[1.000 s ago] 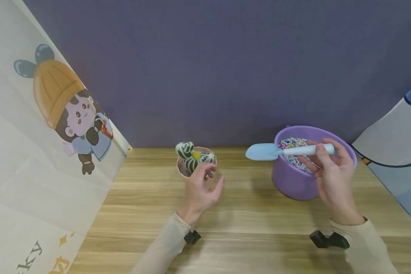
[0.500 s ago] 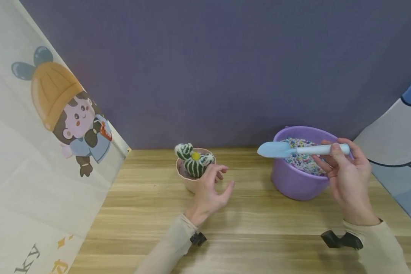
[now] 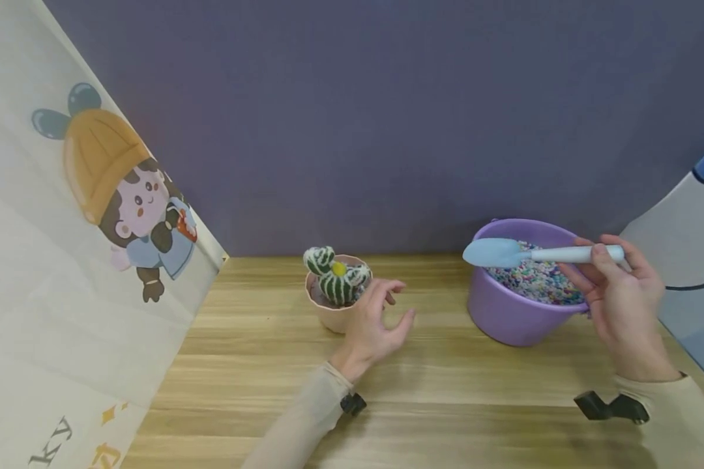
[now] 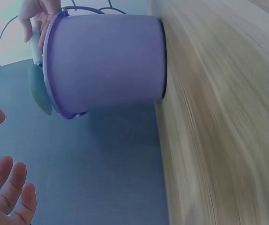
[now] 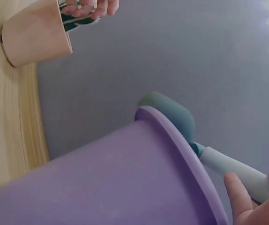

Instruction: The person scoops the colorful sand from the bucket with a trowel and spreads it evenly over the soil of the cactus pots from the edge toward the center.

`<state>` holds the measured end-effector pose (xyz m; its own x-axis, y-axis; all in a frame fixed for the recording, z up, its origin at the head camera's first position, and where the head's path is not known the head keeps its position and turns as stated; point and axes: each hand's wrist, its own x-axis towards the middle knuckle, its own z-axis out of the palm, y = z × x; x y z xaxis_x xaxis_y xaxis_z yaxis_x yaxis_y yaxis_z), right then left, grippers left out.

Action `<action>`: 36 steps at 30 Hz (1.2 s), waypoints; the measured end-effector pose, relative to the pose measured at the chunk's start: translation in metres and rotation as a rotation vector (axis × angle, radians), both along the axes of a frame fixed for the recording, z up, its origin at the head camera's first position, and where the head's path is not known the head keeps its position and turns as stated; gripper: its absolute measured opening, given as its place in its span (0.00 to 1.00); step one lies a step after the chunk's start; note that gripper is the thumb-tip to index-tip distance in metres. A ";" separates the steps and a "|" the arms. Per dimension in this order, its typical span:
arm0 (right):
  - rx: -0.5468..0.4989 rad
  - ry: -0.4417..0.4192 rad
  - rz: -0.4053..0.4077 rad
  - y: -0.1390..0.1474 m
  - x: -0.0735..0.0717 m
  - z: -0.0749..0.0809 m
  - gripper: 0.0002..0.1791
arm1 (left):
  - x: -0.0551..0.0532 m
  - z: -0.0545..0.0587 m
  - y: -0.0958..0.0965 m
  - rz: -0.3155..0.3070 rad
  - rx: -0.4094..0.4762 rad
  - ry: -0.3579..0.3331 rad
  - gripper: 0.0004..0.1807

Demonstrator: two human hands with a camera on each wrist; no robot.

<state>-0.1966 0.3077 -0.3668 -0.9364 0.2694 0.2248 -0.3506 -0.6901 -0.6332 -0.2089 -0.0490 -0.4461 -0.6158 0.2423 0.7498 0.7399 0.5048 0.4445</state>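
Note:
My right hand (image 3: 628,306) pinches the white handle of a light blue trowel (image 3: 495,253) between thumb and fingers. The trowel lies level over the mouth of a purple bucket (image 3: 510,316), its blade pointing left above the near-left rim. Small multicoloured beads (image 3: 540,280) fill part of the bucket. My left hand (image 3: 375,326) holds nothing; its fingers are relaxed and bent, with thumb and fingers apart. It is just in front and right of a pink pot (image 3: 334,319) with a knitted green-and-white cactus (image 3: 336,286) bearing a yellow flower. In the right wrist view the trowel's blade (image 5: 169,115) shows beyond the bucket's rim.
Pot and bucket both stand on a wood-grain table (image 3: 258,365), near its back edge. A dark purple-grey panel (image 3: 352,130) rises behind them. White printed panels flank the table, the left one showing a cartoon figure (image 3: 141,202).
My right hand has moved right with the trowel, bringing the blade from left of the bucket to over its rim. The left hand has shifted slightly right, away from the cactus.

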 end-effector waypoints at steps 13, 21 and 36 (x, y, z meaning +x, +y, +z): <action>0.079 -0.017 -0.021 0.020 0.010 0.006 0.09 | -0.004 -0.003 0.022 -0.011 -0.123 -0.151 0.28; 0.082 -0.027 -0.022 0.033 0.019 0.006 0.10 | -0.008 0.002 0.040 -0.019 -0.119 -0.374 0.31; -0.007 0.015 0.041 0.048 0.016 -0.002 0.11 | -0.009 0.013 0.062 -0.017 -0.185 -0.448 0.34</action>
